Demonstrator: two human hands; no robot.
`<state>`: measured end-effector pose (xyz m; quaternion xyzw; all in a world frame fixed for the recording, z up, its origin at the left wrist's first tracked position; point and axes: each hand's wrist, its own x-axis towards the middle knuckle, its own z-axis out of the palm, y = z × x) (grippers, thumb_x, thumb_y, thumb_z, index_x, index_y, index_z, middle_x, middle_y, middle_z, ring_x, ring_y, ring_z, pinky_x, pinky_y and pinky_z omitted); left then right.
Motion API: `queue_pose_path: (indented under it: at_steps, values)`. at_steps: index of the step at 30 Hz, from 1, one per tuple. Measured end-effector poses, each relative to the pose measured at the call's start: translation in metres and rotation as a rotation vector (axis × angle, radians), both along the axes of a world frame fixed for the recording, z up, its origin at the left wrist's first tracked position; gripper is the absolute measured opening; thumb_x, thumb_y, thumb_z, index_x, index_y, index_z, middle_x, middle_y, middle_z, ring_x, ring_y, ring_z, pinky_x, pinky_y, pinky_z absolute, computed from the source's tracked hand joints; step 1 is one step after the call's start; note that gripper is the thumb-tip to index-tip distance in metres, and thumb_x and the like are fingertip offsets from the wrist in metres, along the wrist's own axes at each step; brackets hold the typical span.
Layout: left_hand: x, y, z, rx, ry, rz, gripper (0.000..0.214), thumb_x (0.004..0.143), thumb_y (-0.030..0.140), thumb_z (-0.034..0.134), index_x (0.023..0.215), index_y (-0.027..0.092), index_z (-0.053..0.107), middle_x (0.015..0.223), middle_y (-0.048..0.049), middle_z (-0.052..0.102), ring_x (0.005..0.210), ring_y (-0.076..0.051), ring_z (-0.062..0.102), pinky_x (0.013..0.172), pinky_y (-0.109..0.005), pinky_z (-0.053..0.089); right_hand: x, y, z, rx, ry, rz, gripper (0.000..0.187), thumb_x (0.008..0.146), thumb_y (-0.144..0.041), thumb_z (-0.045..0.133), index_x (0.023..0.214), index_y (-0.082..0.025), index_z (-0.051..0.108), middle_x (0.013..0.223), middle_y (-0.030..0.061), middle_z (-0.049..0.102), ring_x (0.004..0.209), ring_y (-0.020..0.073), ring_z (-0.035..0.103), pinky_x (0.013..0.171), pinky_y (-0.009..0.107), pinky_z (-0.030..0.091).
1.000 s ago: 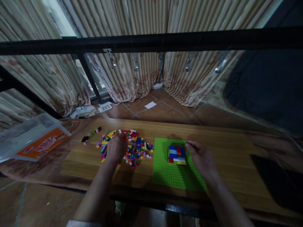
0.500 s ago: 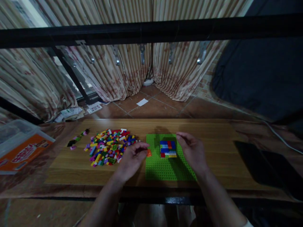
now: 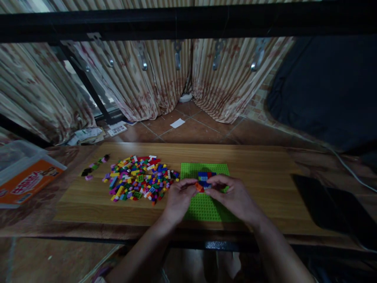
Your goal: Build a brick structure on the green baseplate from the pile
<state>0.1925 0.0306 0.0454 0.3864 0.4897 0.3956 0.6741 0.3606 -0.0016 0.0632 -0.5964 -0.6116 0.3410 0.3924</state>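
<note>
My left hand (image 3: pixel 182 198) pinches a small orange toy brick (image 3: pixel 199 187) between thumb and fingertips. This brick is over the near edge of a flat block of blue, red and other bricks (image 3: pixel 203 175) on the green baseplate (image 3: pixel 203 208). From the other side, my right hand (image 3: pixel 234 194) brings its bent thumb and index finger close to the orange brick. Its fingertips are closed around something small or against the block's near edge; I cannot tell which. The two hands hide the near part of the brick block.
A pile of mixed toy bricks (image 3: pixel 138 179) spreads left of the baseplate on the wooden board (image 3: pixel 265 173). Several joined pieces (image 3: pixel 94 166) lie at the board's far left, beside a clear bin with an orange label (image 3: pixel 32 182). Dark flat panels (image 3: pixel 321 204) lie at right.
My left hand has moved right with the orange brick, onto the brick block. My right hand has come left and down to meet it. The view has tipped slightly downward.
</note>
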Motion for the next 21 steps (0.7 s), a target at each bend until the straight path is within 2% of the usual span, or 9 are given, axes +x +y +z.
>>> queue_pose_path:
  at_steps: [3, 7, 10, 15, 21]
  values:
    - [0.003, -0.002, -0.004, 0.016, 0.021, 0.024, 0.019, 0.063, 0.022, 0.070, 0.081, 0.015, 0.070, 0.073, -0.0016, 0.069, 0.068, -0.013, 0.062, 0.067, -0.024, 0.048, -0.002, -0.004, -0.002, 0.020, -0.153, 0.076, 0.019, 0.074, -0.030, 0.071, 0.092, -0.024, 0.068, 0.081, -0.0005, 0.065, 0.075, 0.0152, 0.060, 0.069, 0.029, 0.048]
    - [0.004, -0.004, -0.012, 0.074, 0.068, 0.064, 0.019, 0.063, 0.024, 0.071, 0.080, 0.015, 0.069, 0.073, -0.0017, 0.069, 0.069, -0.014, 0.062, 0.066, -0.025, 0.049, -0.005, -0.002, -0.006, 0.055, -0.354, 0.082, 0.018, 0.074, -0.022, 0.072, 0.090, -0.023, 0.066, 0.081, 0.0001, 0.063, 0.075, 0.0160, 0.059, 0.069, 0.030, 0.046]
    - [0.005, -0.005, -0.017, 0.107, 0.086, 0.071, 0.017, 0.065, 0.024, 0.070, 0.079, 0.016, 0.069, 0.073, -0.0015, 0.068, 0.070, -0.014, 0.062, 0.066, -0.025, 0.048, -0.009, 0.000, -0.008, 0.089, -0.428, 0.081, 0.013, 0.075, -0.023, 0.072, 0.085, -0.022, 0.064, 0.080, 0.0003, 0.062, 0.075, 0.0165, 0.058, 0.069, 0.030, 0.045]
    - [0.007, -0.008, -0.019, 0.127, 0.114, 0.034, 0.014, 0.068, 0.026, 0.068, 0.079, 0.017, 0.069, 0.073, -0.0020, 0.069, 0.069, -0.015, 0.062, 0.064, -0.024, 0.048, -0.012, 0.000, -0.008, 0.119, -0.459, 0.083, 0.004, 0.080, -0.023, 0.067, 0.083, -0.023, 0.063, 0.079, 0.0004, 0.062, 0.074, 0.0163, 0.057, 0.069, 0.029, 0.043]
    - [0.007, -0.008, -0.019, 0.155, 0.174, -0.029, 0.011, 0.069, 0.027, 0.067, 0.076, 0.018, 0.067, 0.067, -0.0003, 0.066, 0.062, -0.014, 0.062, 0.060, -0.024, 0.048, -0.008, -0.002, -0.011, 0.082, -0.359, 0.063, 0.004, 0.081, -0.022, 0.063, 0.085, -0.023, 0.065, 0.079, 0.0000, 0.063, 0.073, 0.0153, 0.058, 0.067, 0.028, 0.044]
